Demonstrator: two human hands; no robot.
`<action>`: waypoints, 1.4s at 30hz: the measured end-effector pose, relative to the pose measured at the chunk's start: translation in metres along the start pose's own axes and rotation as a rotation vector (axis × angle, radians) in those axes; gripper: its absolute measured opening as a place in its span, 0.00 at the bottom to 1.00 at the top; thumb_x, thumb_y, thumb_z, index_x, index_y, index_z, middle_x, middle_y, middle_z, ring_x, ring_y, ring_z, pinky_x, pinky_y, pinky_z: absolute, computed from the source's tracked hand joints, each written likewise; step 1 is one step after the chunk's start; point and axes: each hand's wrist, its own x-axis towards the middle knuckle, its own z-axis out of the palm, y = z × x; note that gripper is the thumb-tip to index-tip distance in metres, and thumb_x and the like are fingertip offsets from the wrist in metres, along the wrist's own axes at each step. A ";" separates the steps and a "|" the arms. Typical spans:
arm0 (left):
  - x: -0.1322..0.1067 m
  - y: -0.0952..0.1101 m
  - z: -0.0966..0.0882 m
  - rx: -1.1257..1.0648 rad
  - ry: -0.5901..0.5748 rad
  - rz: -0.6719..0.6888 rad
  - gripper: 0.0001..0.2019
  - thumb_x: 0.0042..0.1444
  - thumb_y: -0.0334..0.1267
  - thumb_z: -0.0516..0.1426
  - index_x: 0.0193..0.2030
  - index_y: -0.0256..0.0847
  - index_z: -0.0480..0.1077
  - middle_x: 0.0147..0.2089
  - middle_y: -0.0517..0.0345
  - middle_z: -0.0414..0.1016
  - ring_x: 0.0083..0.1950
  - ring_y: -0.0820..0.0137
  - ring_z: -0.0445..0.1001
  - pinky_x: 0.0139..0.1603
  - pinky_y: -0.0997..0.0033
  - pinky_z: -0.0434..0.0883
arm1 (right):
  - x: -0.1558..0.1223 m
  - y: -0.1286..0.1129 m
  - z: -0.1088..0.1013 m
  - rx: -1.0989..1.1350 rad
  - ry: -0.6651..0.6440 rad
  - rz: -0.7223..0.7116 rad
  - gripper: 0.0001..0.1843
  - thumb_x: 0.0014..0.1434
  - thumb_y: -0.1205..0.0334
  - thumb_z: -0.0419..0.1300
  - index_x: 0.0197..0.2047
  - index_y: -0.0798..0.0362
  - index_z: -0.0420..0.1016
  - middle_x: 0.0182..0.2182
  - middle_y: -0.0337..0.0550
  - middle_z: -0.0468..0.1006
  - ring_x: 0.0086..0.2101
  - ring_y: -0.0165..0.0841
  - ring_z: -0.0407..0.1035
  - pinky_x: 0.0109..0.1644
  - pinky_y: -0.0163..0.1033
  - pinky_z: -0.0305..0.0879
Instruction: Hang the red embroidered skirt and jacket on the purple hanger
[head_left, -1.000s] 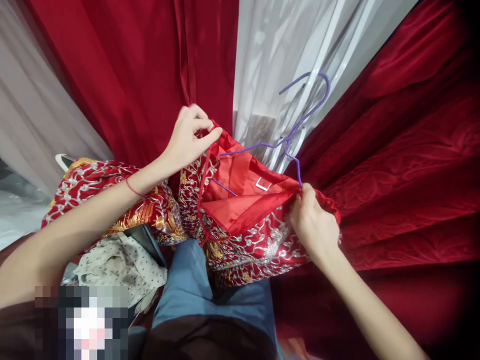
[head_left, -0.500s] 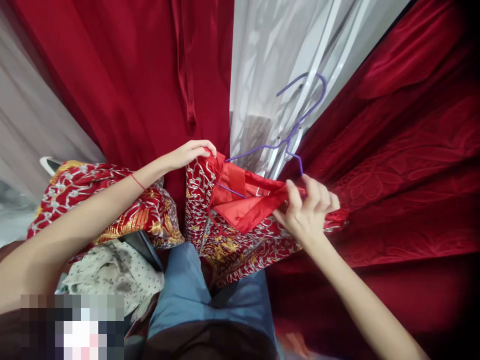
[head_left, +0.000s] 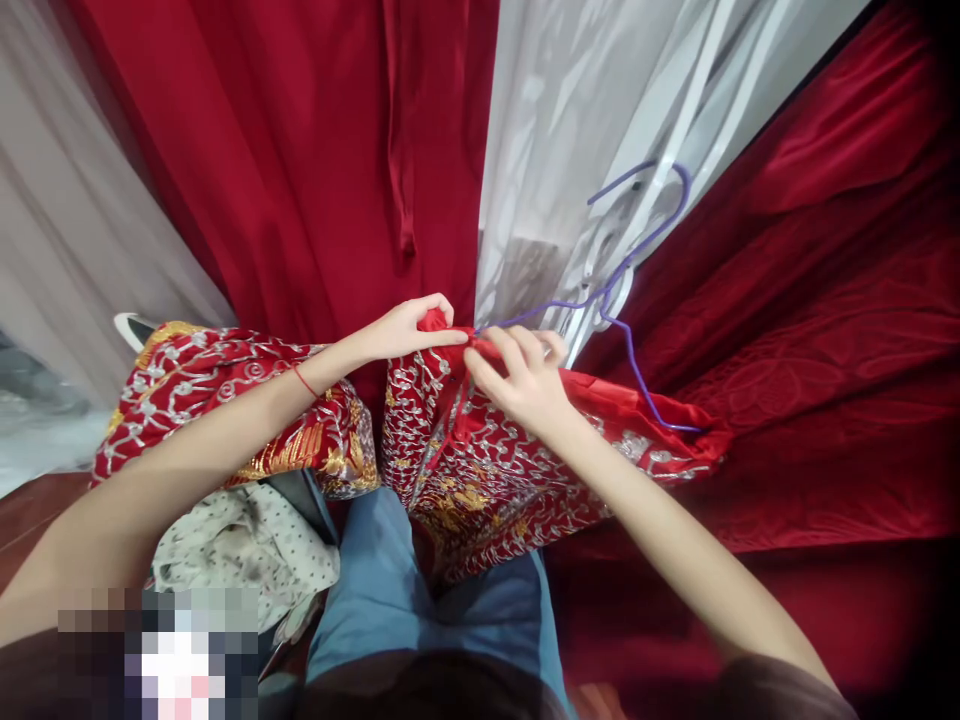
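A red skirt (head_left: 517,480) with silver and gold embroidery hangs in front of me, its plain red waistband gathered at the top left. My left hand (head_left: 416,328) is closed on that waistband, thumb stretched along the edge. Close beside it, my right hand (head_left: 525,375) has its fingers curled on the same band, slightly blurred. A purple wire hanger (head_left: 628,345) runs into the waistband; its right end lies at the skirt's right corner, while its hook points up, unheld. The drawstring dangles below my fingers.
Left of the skirt lies a bundle of similar embroidered fabric (head_left: 225,375), above a white dotted cloth (head_left: 240,550). A red curtain (head_left: 300,150) and a pale sheer curtain (head_left: 555,100) hang behind, with dark red drapery (head_left: 825,400) on the right.
My right hand has moved left along the waistband, close to my left hand. The waistband opening has closed up, and the hanger's right end now shows at the skirt's corner.
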 end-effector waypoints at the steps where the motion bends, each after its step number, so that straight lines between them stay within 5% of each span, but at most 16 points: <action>1: 0.000 -0.001 0.000 -0.014 -0.009 -0.005 0.18 0.57 0.53 0.61 0.37 0.39 0.66 0.33 0.62 0.67 0.33 0.75 0.65 0.37 0.72 0.65 | 0.003 0.000 -0.001 0.028 -0.069 -0.072 0.18 0.65 0.67 0.56 0.55 0.41 0.73 0.53 0.47 0.77 0.54 0.39 0.64 0.55 0.49 0.53; 5: 0.001 -0.003 -0.001 -0.062 -0.028 -0.020 0.18 0.62 0.54 0.56 0.38 0.38 0.68 0.32 0.62 0.68 0.32 0.75 0.65 0.36 0.73 0.65 | 0.006 0.000 -0.006 0.101 -0.288 -0.140 0.20 0.66 0.70 0.51 0.56 0.39 0.72 0.55 0.45 0.77 0.54 0.36 0.66 0.55 0.49 0.59; 14: 0.001 0.001 0.001 -0.064 -0.016 -0.041 0.18 0.62 0.54 0.54 0.36 0.38 0.67 0.30 0.64 0.66 0.30 0.75 0.63 0.35 0.73 0.64 | 0.032 0.012 -0.019 0.305 -0.262 -0.070 0.12 0.69 0.66 0.49 0.44 0.51 0.74 0.40 0.49 0.78 0.40 0.36 0.69 0.46 0.44 0.61; 20: 0.001 -0.001 0.000 -0.038 -0.047 -0.019 0.17 0.58 0.53 0.58 0.35 0.39 0.66 0.29 0.63 0.65 0.30 0.75 0.62 0.33 0.72 0.62 | 0.101 0.041 -0.060 0.881 -0.375 0.356 0.10 0.65 0.66 0.50 0.36 0.54 0.72 0.21 0.34 0.68 0.21 0.26 0.61 0.29 0.33 0.59; 24: 0.000 0.004 0.000 0.004 -0.025 -0.013 0.16 0.59 0.51 0.58 0.36 0.39 0.67 0.32 0.62 0.67 0.32 0.74 0.62 0.36 0.71 0.62 | 0.139 0.061 -0.063 1.243 -0.273 0.705 0.12 0.69 0.66 0.48 0.35 0.55 0.67 0.18 0.30 0.66 0.17 0.23 0.64 0.24 0.27 0.56; 27: -0.001 0.005 0.000 -0.019 -0.023 0.012 0.16 0.59 0.51 0.58 0.36 0.39 0.66 0.33 0.61 0.67 0.33 0.75 0.63 0.38 0.71 0.62 | 0.162 0.074 -0.060 1.327 -0.174 0.811 0.14 0.71 0.63 0.47 0.33 0.56 0.64 0.19 0.30 0.71 0.19 0.21 0.70 0.25 0.24 0.56; 32: 0.000 0.003 0.001 -0.030 -0.041 -0.019 0.18 0.59 0.54 0.58 0.34 0.39 0.66 0.30 0.64 0.63 0.30 0.76 0.60 0.34 0.72 0.60 | 0.200 0.090 -0.055 1.255 -0.051 0.929 0.14 0.63 0.66 0.38 0.34 0.60 0.62 0.20 0.27 0.70 0.30 0.20 0.76 0.31 0.23 0.55; 34: 0.000 0.002 0.000 -0.026 -0.047 -0.025 0.18 0.59 0.55 0.58 0.34 0.39 0.66 0.30 0.64 0.63 0.30 0.76 0.60 0.34 0.72 0.60 | 0.213 0.090 -0.050 1.204 -0.010 0.935 0.14 0.61 0.68 0.43 0.45 0.67 0.61 0.27 0.29 0.73 0.38 0.27 0.77 0.33 0.24 0.58; 36: -0.001 0.003 0.000 -0.017 -0.048 -0.011 0.18 0.59 0.54 0.58 0.34 0.39 0.66 0.31 0.63 0.65 0.31 0.76 0.61 0.35 0.72 0.61 | 0.220 0.085 -0.045 1.182 -0.109 0.964 0.29 0.59 0.71 0.46 0.61 0.75 0.47 0.41 0.39 0.75 0.40 0.29 0.78 0.35 0.25 0.61; 38: -0.002 0.005 -0.001 -0.012 -0.057 0.002 0.18 0.58 0.54 0.59 0.34 0.39 0.66 0.32 0.63 0.66 0.31 0.76 0.61 0.36 0.72 0.61 | 0.217 0.076 -0.039 1.058 -0.320 0.998 0.39 0.58 0.74 0.45 0.70 0.71 0.33 0.54 0.54 0.69 0.40 0.30 0.78 0.38 0.27 0.64; 40: -0.002 0.007 -0.002 -0.011 -0.070 -0.011 0.19 0.57 0.55 0.59 0.34 0.39 0.66 0.32 0.62 0.66 0.31 0.76 0.61 0.35 0.72 0.61 | 0.203 0.065 -0.037 0.808 -0.447 0.888 0.37 0.60 0.73 0.46 0.71 0.70 0.44 0.58 0.58 0.67 0.46 0.37 0.77 0.43 0.34 0.67; 42: -0.003 0.009 -0.003 -0.007 -0.088 -0.042 0.20 0.55 0.56 0.61 0.36 0.39 0.67 0.32 0.62 0.67 0.30 0.75 0.62 0.33 0.73 0.61 | 0.181 0.051 -0.042 0.603 -0.400 0.671 0.26 0.61 0.71 0.55 0.62 0.71 0.66 0.53 0.55 0.74 0.52 0.44 0.74 0.51 0.43 0.69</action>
